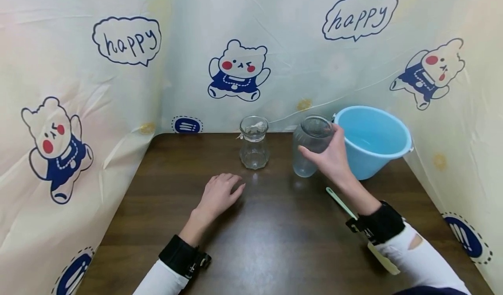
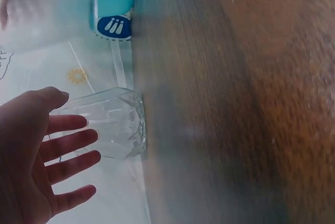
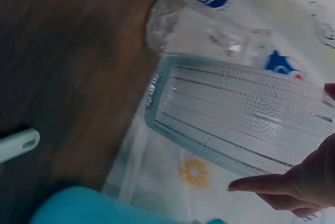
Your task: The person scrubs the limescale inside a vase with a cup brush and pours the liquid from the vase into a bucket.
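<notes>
My right hand (image 1: pixel 328 153) grips a tall, ribbed clear glass vase (image 3: pixel 230 114) near its rim, thumb on one side and fingers on the other. In the left wrist view, the base of this vase (image 2: pixel 49 20) appears raised off the table. A smaller glass vase (image 1: pixel 254 150) with a flared mouth and a string tied round its neck stands to its left. My left hand (image 1: pixel 221 193) is held just in front of that smaller vase, its fingers spread and holding nothing in the left wrist view.
A light blue bucket (image 1: pixel 363 155) stands at the back right, beside my right hand. A tool with a pale green handle (image 1: pixel 341 202) lies partly hidden under my right forearm. Printed cloth (image 1: pixel 188 81) hangs behind the brown table (image 1: pixel 157 225).
</notes>
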`<state>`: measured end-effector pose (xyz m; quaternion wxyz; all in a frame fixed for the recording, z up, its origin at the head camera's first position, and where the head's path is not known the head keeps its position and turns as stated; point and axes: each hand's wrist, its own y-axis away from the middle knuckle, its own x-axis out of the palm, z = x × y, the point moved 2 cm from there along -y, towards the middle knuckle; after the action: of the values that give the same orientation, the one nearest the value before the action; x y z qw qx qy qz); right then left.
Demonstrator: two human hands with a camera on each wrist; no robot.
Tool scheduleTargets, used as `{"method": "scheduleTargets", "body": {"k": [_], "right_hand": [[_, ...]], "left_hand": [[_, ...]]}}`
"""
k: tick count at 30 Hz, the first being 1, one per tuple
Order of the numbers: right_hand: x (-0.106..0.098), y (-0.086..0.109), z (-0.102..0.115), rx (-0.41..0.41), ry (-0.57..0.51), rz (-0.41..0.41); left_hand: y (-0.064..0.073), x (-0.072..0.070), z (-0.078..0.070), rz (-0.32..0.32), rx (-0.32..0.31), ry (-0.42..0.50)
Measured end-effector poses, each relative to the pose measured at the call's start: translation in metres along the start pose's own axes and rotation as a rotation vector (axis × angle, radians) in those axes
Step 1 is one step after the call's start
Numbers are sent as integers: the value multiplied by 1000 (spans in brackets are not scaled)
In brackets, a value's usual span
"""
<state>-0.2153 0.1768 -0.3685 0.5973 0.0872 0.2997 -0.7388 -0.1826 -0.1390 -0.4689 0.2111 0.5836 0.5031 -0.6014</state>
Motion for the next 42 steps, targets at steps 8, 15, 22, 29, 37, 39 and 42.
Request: {"method": "scheduleTargets", "body": {"k": [8,15,22,29,37,39,42], "right_hand": [[38,-35,-25,53,8,-87],[57,-48,-49,113,11,-63],[66,-48,-64,143,2,-71],[71,-52,-68,119,28,-70],[73,-54,-64,111,17,-35],[71,-53,-61,125,19,-21],[64,-45,-54,137,-4,-14]], "left_hand": [[-3,2,-5,-33,16,-6],[-7,5,-5,-7,12,-10],[-4,7,-5,2,9,-11],[-2,5,-5,-11,17,-3],[-4,2,-4,-9,9,-13],[-6,1,-4,-5,4,-10],[-8,-1,-4,-11,3,-5]]}}
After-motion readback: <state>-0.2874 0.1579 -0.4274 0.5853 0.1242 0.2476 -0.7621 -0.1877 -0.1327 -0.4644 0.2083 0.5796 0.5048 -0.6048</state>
